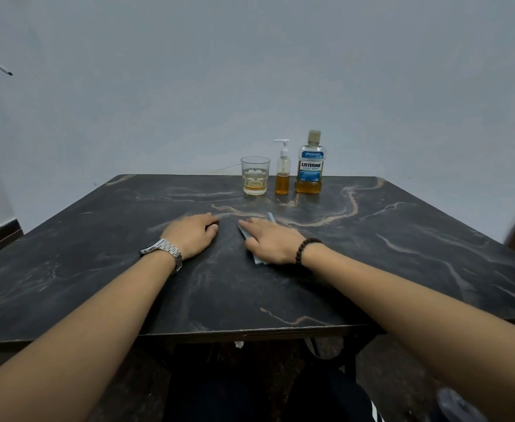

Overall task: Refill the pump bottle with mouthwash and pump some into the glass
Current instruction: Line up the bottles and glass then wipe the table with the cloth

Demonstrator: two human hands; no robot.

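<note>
Nothing is gripped yet; judging by the layout, the refill has not begun. The left hand [194, 236] is laid on the marble table [402, 254], fingers loosely curled, holding nothing. The right hand [273, 240] is pressed flat on what may be a folded cloth [257, 259]. Well beyond both, the capped Listerine bottle [309, 166], pump bottle [282, 170] and glass [255, 175] stand side by side. Next, the pump must be unscrewed.

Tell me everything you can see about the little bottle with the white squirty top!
The pump bottle is small, slim and see-through, like clear plastic, with a white pump head whose spout points left. Amber liquid fills roughly its lower third. It stands upright near the far edge of the dark marbled table, between the glass and the bigger mouthwash bottle, apart from both. No hand touches it.
</note>
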